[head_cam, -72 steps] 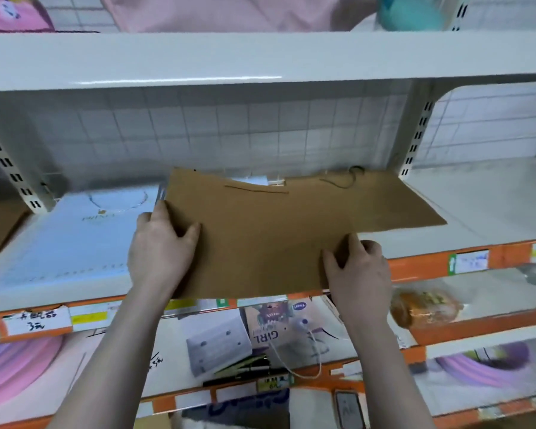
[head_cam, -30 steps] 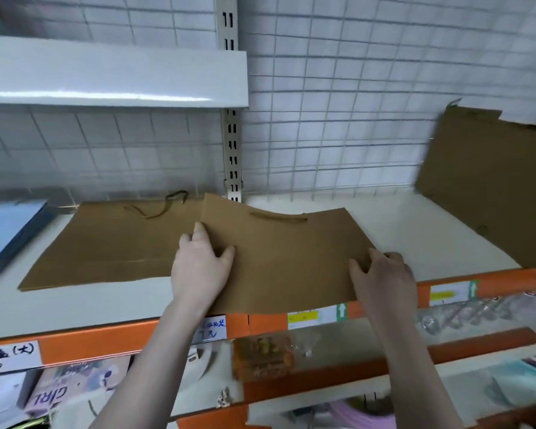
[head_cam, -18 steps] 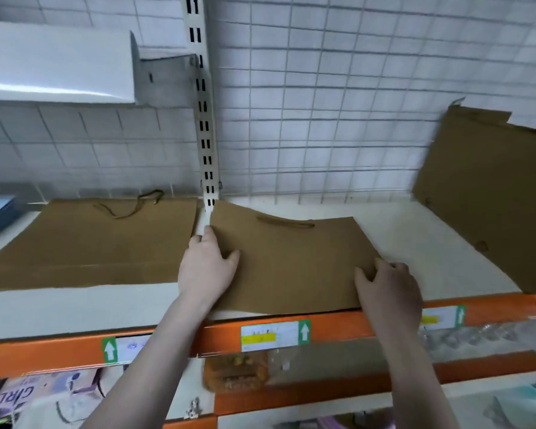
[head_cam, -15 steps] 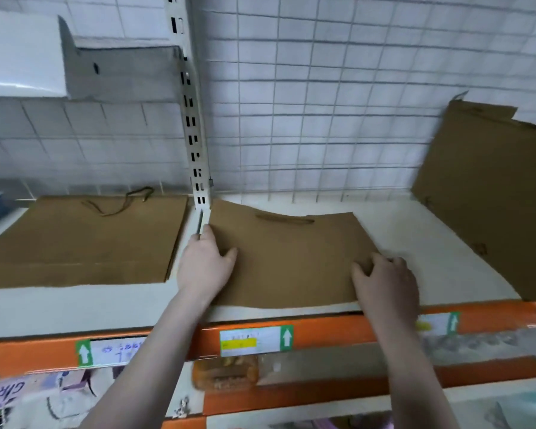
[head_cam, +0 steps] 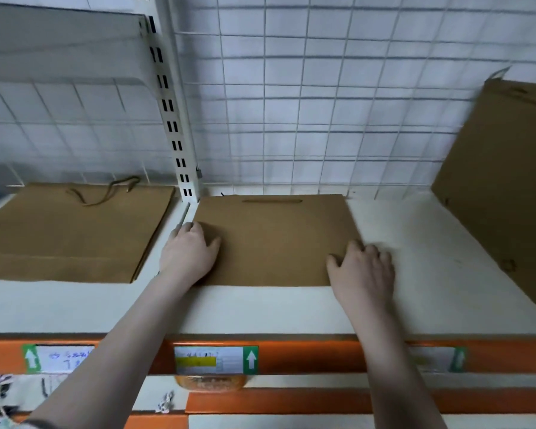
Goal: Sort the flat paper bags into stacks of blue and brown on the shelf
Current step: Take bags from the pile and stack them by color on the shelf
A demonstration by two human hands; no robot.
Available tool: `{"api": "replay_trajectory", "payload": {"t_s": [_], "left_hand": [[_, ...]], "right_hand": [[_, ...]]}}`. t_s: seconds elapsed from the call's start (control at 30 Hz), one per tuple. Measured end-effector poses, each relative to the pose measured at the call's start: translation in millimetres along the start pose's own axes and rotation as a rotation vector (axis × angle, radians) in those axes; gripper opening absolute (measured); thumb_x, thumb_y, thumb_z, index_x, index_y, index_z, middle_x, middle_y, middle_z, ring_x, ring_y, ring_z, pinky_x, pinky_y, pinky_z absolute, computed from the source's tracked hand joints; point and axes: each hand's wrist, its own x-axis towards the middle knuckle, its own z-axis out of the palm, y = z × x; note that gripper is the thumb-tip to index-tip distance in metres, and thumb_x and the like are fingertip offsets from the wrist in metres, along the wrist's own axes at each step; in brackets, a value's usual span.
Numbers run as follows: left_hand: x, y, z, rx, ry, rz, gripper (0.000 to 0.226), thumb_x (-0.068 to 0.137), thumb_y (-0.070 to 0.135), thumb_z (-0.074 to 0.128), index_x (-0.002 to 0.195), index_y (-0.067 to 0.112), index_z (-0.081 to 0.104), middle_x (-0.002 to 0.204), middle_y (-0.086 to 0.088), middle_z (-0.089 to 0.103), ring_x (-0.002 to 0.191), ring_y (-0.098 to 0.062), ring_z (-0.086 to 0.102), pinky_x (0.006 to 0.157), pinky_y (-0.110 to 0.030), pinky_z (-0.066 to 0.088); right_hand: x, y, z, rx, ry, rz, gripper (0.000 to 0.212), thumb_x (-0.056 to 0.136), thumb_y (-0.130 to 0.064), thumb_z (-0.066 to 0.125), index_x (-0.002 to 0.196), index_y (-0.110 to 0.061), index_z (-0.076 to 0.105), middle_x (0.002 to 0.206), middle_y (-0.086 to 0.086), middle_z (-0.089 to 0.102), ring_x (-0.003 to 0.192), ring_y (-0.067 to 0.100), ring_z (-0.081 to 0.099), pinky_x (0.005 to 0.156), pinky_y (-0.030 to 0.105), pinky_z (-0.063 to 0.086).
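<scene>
**While both palms press down, a brown bag settles flat on the shelf**

With fingers spread and laid flat, the left hand [head_cam: 188, 252] rests on the near left corner of the brown paper bag [head_cam: 276, 239], and the right hand [head_cam: 364, 267] covers the near right corner, its fingertips spilling over the bag's edge onto the white shelf [head_cam: 415, 305]. Nothing is pinched here: both hands lie open, palms down, most likely to flatten the bag and square it. Beyond the fingertips, the bag's far edge with its flat handle [head_cam: 272, 201] sits just short of the wire grid back [head_cam: 338, 103]. Off the left hand's little-finger side, past the slotted upright [head_cam: 171, 119], lies a second brown bag [head_cam: 68, 233] with a loose cord handle, apart from this one. Out past the right hand, a large brown sheet [head_cam: 508, 181] leans upright. This looks like the start of a brown stack; a sliver of blue shows only at the far left edge.
</scene>
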Motion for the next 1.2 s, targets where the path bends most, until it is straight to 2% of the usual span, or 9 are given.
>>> {"api": "replay_trajectory", "payload": {"t_s": [0.1, 0.37, 0.5, 0.63, 0.73, 0.8, 0.9, 1.1, 1.2], "left_hand": [[9.7, -3.1, 2.5, 0.02, -0.019, -0.001, 0.06, 0.099, 0.04, 0.036, 0.142, -0.001, 0.031, 0.151, -0.015, 0.028, 0.142, -0.028, 0.02, 0.115, -0.032, 0.014], [23.7, 0.7, 9.0, 0.065, -0.018, 0.005, 0.063, 0.1, 0.043, 0.028, 0.147, 0.002, 0.019, 0.155, -0.014, 0.019, 0.144, -0.026, 0.013, 0.118, -0.034, 0.009], [24.4, 0.9, 11.0, 0.051, 0.012, -0.002, 0.064, 0.099, 0.044, 0.03, 0.147, 0.003, 0.022, 0.154, -0.013, 0.022, 0.143, -0.026, 0.014, 0.117, -0.034, 0.01], [21.6, -1.1, 9.6, 0.007, 0.01, -0.015, 0.063, 0.097, 0.047, 0.035, 0.144, 0.004, 0.029, 0.151, -0.011, 0.027, 0.14, -0.028, 0.021, 0.115, -0.036, 0.018], [14.0, 1.0, 8.6, 0.009, -0.008, -0.004, 0.064, 0.097, 0.048, 0.034, 0.144, 0.004, 0.029, 0.152, -0.012, 0.025, 0.141, -0.028, 0.021, 0.113, -0.035, 0.018], [10.1, 2.2, 7.9, 0.016, -0.018, 0.003, 0.065, 0.098, 0.048, 0.033, 0.145, 0.003, 0.026, 0.154, -0.013, 0.021, 0.142, -0.027, 0.018, 0.114, -0.034, 0.015], [9.6, 2.7, 10.2, 0.028, -0.02, -0.001, 0.067, 0.098, 0.049, 0.031, 0.146, 0.004, 0.024, 0.155, -0.013, 0.019, 0.143, -0.027, 0.016, 0.116, -0.035, 0.013], [11.0, 10.1, 15.6, 0.049, 0.007, -0.041, 0.064, 0.097, 0.049, 0.032, 0.142, 0.004, 0.031, 0.152, -0.013, 0.025, 0.142, -0.028, 0.018, 0.116, -0.04, 0.014], [9.4, 12.8, 14.4, 0.041, 0.019, -0.053, 0.062, 0.097, 0.049, 0.034, 0.14, 0.003, 0.035, 0.15, -0.014, 0.028, 0.141, -0.028, 0.021, 0.115, -0.039, 0.016]], "right_hand": [[5.2, -5.0, 1.9, -0.029, -0.023, -0.033, 0.044, 0.095, -0.044, 0.042, 0.12, -0.009, 0.053, 0.123, 0.013, 0.054, 0.114, 0.03, 0.046, 0.089, 0.034, 0.039], [27.1, -17.8, 6.9, -0.038, -0.081, -0.054, 0.05, 0.096, -0.044, 0.041, 0.124, -0.004, 0.05, 0.127, 0.015, 0.052, 0.118, 0.03, 0.046, 0.093, 0.034, 0.038], [26.7, -19.1, 7.9, -0.049, -0.071, -0.049, 0.048, 0.097, -0.045, 0.039, 0.123, -0.006, 0.05, 0.125, 0.016, 0.052, 0.116, 0.03, 0.046, 0.093, 0.035, 0.038], [24.1, -16.3, 8.2, -0.024, -0.093, -0.068, 0.05, 0.097, -0.048, 0.035, 0.125, -0.008, 0.047, 0.125, 0.018, 0.05, 0.118, 0.031, 0.044, 0.096, 0.036, 0.035], [28.1, -12.5, 10.4, -0.003, -0.143, -0.092, 0.06, 0.097, -0.051, 0.031, 0.136, -0.006, 0.038, 0.138, 0.022, 0.04, 0.131, 0.033, 0.034, 0.106, 0.038, 0.027], [32.1, -11.1, 12.6, 0.009, -0.204, -0.106, 0.067, 0.098, -0.052, 0.028, 0.145, -0.004, 0.026, 0.149, 0.026, 0.025, 0.14, 0.035, 0.019, 0.114, 0.04, 0.016], [38.3, -9.7, 15.9, 0.01, -0.248, -0.129, 0.07, 0.098, -0.052, 0.026, 0.149, -0.005, 0.016, 0.154, 0.027, 0.012, 0.144, 0.036, 0.01, 0.116, 0.041, 0.007], [49.7, -5.3, 21.6, 0.019, -0.214, -0.159, 0.068, 0.098, -0.049, 0.029, 0.148, -0.004, 0.02, 0.152, 0.027, 0.017, 0.143, 0.036, 0.013, 0.117, 0.042, 0.009], [54.8, -7.0, 25.3, 0.039, -0.174, -0.155, 0.066, 0.097, -0.048, 0.034, 0.145, -0.003, 0.028, 0.149, 0.027, 0.025, 0.14, 0.037, 0.019, 0.116, 0.042, 0.014]]}}
